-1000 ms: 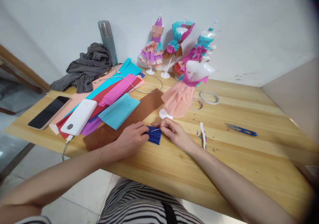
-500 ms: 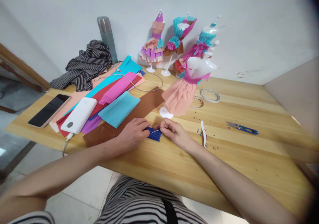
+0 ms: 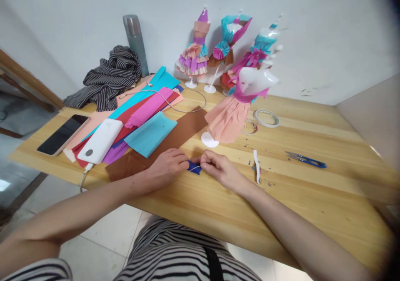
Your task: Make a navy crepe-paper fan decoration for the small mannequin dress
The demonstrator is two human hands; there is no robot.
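A small piece of dark blue pleated crepe paper (image 3: 195, 168) lies on the table between my hands, partly hidden by the fingers. My left hand (image 3: 172, 163) is closed on its left side, fingertips pressing it down. Across the blue paper runs a thin white strand (image 3: 196, 167), whose right end is pinched by the thumb and finger of my right hand (image 3: 216, 165). Just beyond the hands stands a small white dress form (image 3: 256, 81) with a peach paper skirt (image 3: 227, 118) and a magenta top band.
Coloured paper sheets (image 3: 151, 134), a power bank (image 3: 100, 141) and a phone (image 3: 63, 134) are at the left. Several dressed paper figures (image 3: 193, 60) stand along the wall. Tape rolls (image 3: 266, 118), a white strip (image 3: 256, 166) and blue thread snips (image 3: 308, 160) lie on the right.
My left hand has shifted slightly right over the blue paper, so less of it shows. My right hand still pinches the strand. The whole view has shifted a little.
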